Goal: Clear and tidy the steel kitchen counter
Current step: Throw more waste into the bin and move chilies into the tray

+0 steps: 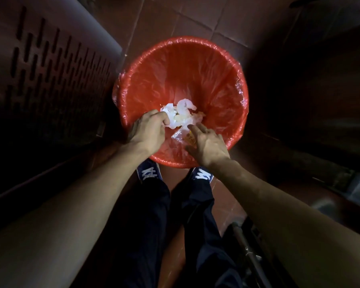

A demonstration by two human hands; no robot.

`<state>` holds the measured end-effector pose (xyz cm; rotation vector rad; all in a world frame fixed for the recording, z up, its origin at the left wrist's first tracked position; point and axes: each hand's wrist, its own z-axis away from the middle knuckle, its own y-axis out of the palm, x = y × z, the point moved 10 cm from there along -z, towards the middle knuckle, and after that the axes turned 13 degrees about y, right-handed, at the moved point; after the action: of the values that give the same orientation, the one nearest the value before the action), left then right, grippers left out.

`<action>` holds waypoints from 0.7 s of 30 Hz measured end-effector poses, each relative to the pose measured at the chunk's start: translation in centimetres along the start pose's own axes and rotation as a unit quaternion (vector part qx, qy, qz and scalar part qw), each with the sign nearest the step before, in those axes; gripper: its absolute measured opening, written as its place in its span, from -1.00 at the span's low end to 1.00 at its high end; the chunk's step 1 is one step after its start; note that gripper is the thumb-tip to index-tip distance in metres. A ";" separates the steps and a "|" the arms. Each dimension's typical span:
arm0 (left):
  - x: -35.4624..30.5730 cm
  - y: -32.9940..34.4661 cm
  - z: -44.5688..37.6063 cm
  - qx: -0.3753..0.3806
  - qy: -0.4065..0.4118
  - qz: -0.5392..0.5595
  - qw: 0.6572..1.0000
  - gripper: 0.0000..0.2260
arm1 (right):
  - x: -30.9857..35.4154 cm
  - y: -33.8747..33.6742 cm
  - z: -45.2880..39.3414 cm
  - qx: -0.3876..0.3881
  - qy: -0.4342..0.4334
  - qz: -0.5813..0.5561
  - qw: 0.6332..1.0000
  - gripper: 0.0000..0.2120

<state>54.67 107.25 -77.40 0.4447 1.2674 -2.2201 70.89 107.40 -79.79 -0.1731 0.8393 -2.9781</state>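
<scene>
On your far left a dark panel [56, 65] with rows of slots stands beside the bin; your left hand [149, 129] reaches over the near rim, its grip clenched on a bunch of crumpled clear plastic [180, 116], fingers curled round the edge of it; that plastic hangs over the mouth of the red bin [227, 96], with white scraps [184, 106] showing in or just beyond it (whether they lie in the bunch or at the bottom of the bin, you cannot tell from here); the bin carries a thin liner [242, 94] folded over its rim and stands on the brown tiled floor [175, 17]; just to the right, your right hand [207, 145] has its grip released, fingers straight and spread, fingertips at a clear wrapper with yellow-orange print [188, 139]; below the bin your two blue shoes [149, 171] show, close to its near rim.
</scene>
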 end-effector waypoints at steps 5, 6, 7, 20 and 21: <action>0.0 0.3 0.0 0.014 0.003 0.017 1.000 -0.76 | -0.4 -0.2 0.0 -0.023 0.006 -0.011 1.000 -0.36; -0.2 0.2 0.2 0.016 0.003 0.017 1.000 -0.76 | -0.6 -0.3 0.2 -0.026 0.006 -0.013 1.000 -0.35; -0.4 0.1 0.4 0.020 0.003 0.014 1.000 -0.76 | -0.6 -0.4 0.4 -0.030 0.005 -0.017 0.999 -0.35; -6.0 -5.3 6.6 0.077 0.014 -0.046 0.996 -0.65 | -0.8 -7.6 9.4 -0.060 0.014 -0.075 0.995 -0.42; -7.0 -6.3 7.2 0.078 0.017 -0.051 0.996 -0.63 | -0.7 -8.7 10.6 -0.069 0.013 -0.073 0.995 -0.44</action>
<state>56.35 105.61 -65.83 0.4894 1.1628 -2.4179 72.78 109.34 -66.34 -0.2095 1.0825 -3.0615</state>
